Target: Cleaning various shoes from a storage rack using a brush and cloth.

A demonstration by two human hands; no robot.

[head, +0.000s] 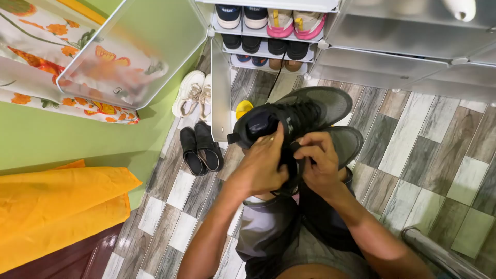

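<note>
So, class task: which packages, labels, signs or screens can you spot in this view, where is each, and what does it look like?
No packages, signs or screens are in view.
Marking: a small pale mark on the side of the black sneaker held by the left hand and right hand; too small to make out.

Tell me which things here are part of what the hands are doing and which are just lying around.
In hand:
left hand
right hand
black sneaker
second black sneaker

Lying about:
white sneakers
black slip-on shoes
yellow object
shoe rack with pairs on its shelves
orange cloth
</note>
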